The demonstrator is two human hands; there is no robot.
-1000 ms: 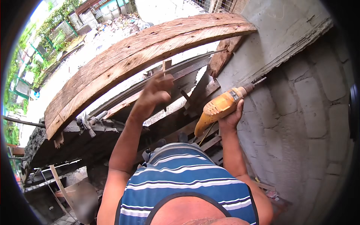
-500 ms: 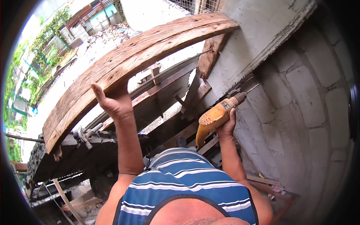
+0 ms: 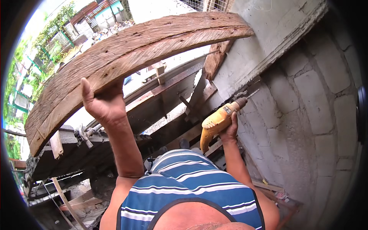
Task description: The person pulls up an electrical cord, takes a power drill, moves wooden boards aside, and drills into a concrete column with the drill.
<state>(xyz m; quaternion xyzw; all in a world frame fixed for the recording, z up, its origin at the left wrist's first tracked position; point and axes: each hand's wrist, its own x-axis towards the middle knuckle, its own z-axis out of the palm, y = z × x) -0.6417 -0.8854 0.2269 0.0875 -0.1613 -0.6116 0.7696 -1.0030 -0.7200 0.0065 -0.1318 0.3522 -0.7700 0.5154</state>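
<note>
A long, weathered brown wooden plank (image 3: 126, 50) is already taken in hand, its far right end lying by the grey concrete slab (image 3: 264, 42). Its near edge is clasped by the left hand (image 3: 105, 105), thumb in front, other fingers largely hidden beneath. The scuffed yellow power drill (image 3: 216, 120) is held up by the right hand (image 3: 229, 134), fingers wrapped around its body. The thin metal bit (image 3: 253, 93) is kept clear of the plank; whether the plank is fastened cannot be told.

Single fisheye head view; looks down from just above striped shirt (image 3: 188, 182), facing plank (image 3: 153, 36) on far side, wall (image 3: 322, 111) at right.
</note>
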